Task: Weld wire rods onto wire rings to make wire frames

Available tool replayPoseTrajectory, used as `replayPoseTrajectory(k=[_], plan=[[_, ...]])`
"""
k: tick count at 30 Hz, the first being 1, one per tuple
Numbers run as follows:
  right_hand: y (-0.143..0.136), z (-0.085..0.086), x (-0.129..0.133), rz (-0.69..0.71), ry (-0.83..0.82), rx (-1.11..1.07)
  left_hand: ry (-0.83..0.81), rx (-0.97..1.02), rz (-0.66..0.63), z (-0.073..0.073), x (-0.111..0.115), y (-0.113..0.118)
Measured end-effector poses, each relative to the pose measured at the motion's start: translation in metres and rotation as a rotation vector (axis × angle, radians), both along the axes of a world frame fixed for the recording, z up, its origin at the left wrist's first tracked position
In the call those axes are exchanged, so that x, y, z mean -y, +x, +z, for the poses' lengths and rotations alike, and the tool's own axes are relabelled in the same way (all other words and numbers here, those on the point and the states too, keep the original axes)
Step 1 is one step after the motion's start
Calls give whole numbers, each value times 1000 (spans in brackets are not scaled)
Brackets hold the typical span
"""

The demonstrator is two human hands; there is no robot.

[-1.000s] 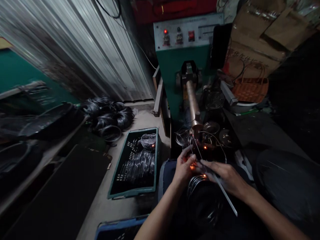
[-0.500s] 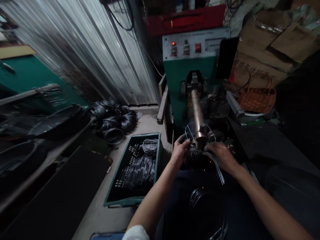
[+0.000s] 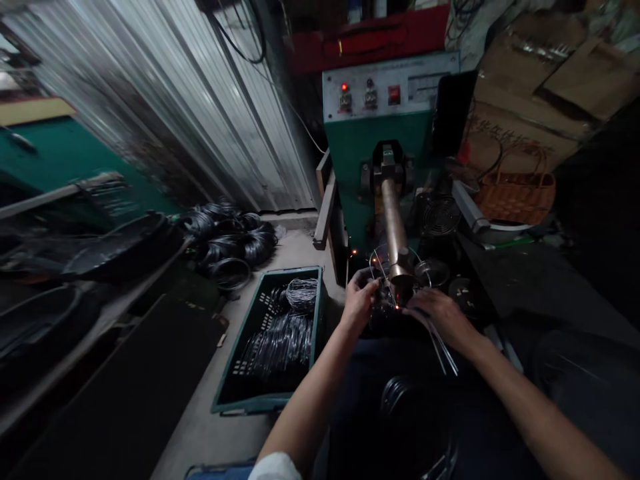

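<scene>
Under the brass-coloured arm (image 3: 395, 227) of a green machine (image 3: 353, 150), my left hand (image 3: 360, 300) pinches a round wire frame (image 3: 371, 261) at its left side. My right hand (image 3: 436, 310) is closed around thin metal rods (image 3: 443, 350), whose ends stick out below it toward the lower right. Its fingertips are close to the lower end of the machine's arm, where a small orange spark glows. More sparks show left of the wire frame. Dark wire rings (image 3: 395, 395) lie in the shadow below my hands.
A green crate (image 3: 315, 333) holding bundled wire pieces stands on the floor left of my left arm. Beyond it lie black wire coils (image 3: 230, 243). A wicker basket (image 3: 517, 197) and cardboard (image 3: 525, 127) are at the right. Dark round pans (image 3: 37, 320) sit at the left.
Sparks now appear left of the wire frame and at the tip of the machine's arm. The rods in my right hand have shifted slightly right and spread apart.
</scene>
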State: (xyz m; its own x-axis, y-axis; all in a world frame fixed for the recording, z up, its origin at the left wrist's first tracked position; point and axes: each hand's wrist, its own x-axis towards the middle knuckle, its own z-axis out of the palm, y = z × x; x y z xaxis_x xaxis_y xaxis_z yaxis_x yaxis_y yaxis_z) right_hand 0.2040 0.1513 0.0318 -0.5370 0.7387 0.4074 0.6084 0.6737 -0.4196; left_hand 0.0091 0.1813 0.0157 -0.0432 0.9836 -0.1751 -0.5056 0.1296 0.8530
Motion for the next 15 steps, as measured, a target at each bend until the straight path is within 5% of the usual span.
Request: replayPoseTrajectory(k=[3, 8, 11, 15], plan=[[-3, 13, 35, 32, -63, -9, -18, 21, -68, 1, 18, -2], [11, 30, 93, 112, -231, -220, -119, -109, -120, -18, 60, -11], [28, 26, 115, -73, -342, -382, -125, -163, -139, -24, 88, -15], [36, 7, 133, -336, -684, -622, -164, -199, -140, -24, 116, -13]])
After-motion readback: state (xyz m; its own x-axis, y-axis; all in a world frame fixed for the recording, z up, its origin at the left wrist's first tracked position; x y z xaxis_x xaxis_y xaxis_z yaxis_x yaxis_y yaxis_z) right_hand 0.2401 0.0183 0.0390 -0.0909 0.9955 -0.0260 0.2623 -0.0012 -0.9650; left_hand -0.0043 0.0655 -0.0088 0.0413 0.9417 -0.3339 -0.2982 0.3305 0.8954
